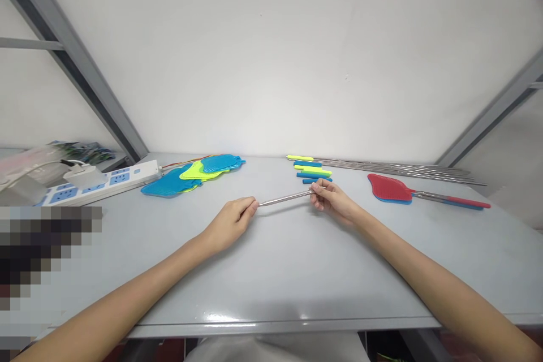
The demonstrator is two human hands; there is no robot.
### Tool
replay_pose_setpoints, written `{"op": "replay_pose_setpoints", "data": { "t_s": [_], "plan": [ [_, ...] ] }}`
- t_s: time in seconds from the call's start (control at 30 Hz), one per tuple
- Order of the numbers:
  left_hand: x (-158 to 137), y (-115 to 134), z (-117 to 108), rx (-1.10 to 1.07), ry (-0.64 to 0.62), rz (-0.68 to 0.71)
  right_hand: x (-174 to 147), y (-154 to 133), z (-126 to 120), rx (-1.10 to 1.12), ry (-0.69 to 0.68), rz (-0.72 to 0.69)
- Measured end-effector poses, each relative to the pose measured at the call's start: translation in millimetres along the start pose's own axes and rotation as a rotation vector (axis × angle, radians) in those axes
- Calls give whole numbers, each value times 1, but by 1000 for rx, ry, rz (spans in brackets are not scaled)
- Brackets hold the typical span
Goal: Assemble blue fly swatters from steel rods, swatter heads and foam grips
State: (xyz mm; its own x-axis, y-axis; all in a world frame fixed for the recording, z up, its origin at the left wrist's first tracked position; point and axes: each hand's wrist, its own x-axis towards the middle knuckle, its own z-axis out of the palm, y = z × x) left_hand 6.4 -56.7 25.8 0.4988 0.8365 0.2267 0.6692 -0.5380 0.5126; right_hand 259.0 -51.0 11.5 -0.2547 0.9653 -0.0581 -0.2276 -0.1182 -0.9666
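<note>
Between my two hands runs a thin metal rod (285, 199), held a little above the grey table. My left hand (237, 218) is closed around its left end, while the fingertips of my right hand (333, 199) pinch its right end. Just behind my right hand lie several blue and yellow handle sleeves (314, 172). To the right sit fly swatters with a red head (389, 188) and a blue one under it, fitted with metal shafts and coloured handles. Loose blue and yellow swatter heads (167, 182) overlap in a pile at the back left.
Several long metal rods (399, 168) lie along the back right by the wall. A white power strip (123, 178) with plugged adapters stretches along the left. Grey metal posts (80, 62) rise at both sides. The table's front edge (280, 328) is near my body.
</note>
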Motion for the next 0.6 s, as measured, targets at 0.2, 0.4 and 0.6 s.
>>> {"op": "replay_pose_setpoints", "data": {
  "t_s": [0.2, 0.4, 0.6],
  "plan": [
    [1, 3, -3, -7, 22, -7, 3, 1, 0, 147, 38, 57],
    [-1, 5, 1, -47, -114, 27, 4, -2, -2, 232, 130, 49],
    [-1, 5, 1, -64, -157, 14, 10, -7, -17, 359, 281, -25]
  ]
}}
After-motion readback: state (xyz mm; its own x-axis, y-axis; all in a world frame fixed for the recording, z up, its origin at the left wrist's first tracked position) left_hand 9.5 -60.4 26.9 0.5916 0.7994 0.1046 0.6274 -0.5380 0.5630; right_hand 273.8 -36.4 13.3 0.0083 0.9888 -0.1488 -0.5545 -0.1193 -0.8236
